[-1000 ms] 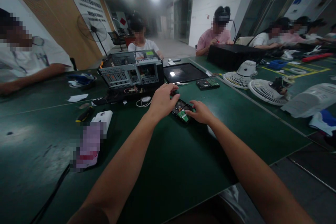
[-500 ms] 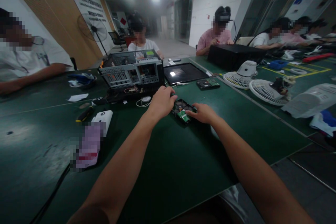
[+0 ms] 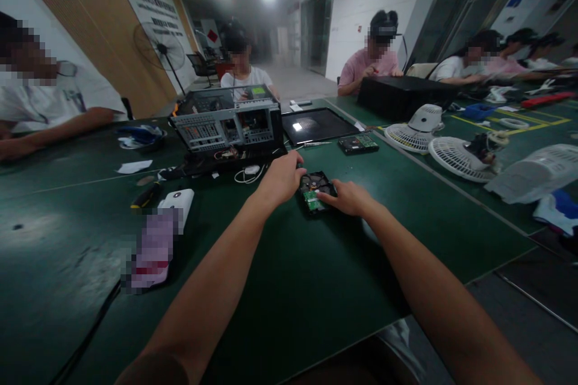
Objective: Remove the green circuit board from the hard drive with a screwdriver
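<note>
A hard drive [image 3: 321,181], its green circuit board [image 3: 311,199] facing up, rests on the green table in front of me. My right hand [image 3: 351,196] grips it from the right, the thumb lying over the board and the fingers at the side edge. Curled at the drive's upper left corner is my left hand [image 3: 284,174], its thumb at the drive's edge. Something small and dark shows between its fingertips, too hidden to name. Beyond the drive lies a thin screwdriver [image 3: 317,144], and a second hard drive [image 3: 358,144] sits to its right.
An opened computer case [image 3: 228,126] stands beyond my left hand, near a white cable [image 3: 246,178]. A black panel [image 3: 320,124] lies behind. White fan parts [image 3: 409,135] are at right. A yellow-black screwdriver [image 3: 147,196] and a power bank [image 3: 183,198] lie left. Several people sit around.
The hard drive has turned slightly and now sits straighter before me. My left hand has shifted a little down and right with it; my right hand keeps its grip.
</note>
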The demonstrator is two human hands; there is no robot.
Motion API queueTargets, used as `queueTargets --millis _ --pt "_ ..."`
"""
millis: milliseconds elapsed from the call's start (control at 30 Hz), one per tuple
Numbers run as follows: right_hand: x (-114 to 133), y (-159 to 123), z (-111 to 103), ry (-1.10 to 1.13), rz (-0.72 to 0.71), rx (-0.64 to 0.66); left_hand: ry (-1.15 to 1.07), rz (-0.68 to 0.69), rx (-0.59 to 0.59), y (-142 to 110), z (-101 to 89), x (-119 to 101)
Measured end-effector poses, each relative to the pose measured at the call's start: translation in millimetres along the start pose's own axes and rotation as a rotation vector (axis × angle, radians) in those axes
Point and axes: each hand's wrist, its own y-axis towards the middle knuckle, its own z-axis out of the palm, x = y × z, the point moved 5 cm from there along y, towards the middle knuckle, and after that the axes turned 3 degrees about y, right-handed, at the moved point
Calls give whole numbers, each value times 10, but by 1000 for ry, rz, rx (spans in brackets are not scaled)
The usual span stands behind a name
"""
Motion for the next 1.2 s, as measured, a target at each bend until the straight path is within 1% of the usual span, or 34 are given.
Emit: queueTargets --millis 100,233,333,633,867,1200 --pt "35 -7 22 20 3 6 15 2 -8 15 -71 -6" --pt "39 -4 48 35 21 27 26 2 -37 26 -204 -73" --pt "32 -2 54 52 15 26 -5 14 -56 25 -245 -130" --pt "39 -11 52 29 4 23 -49 34 -62 26 -194 -175" --pt "79 -32 35 -3 6 66 -26 -7 9 16 -166 -192" --pt "94 -48 15 -12 11 74 -40 17 3 11 -145 -185"
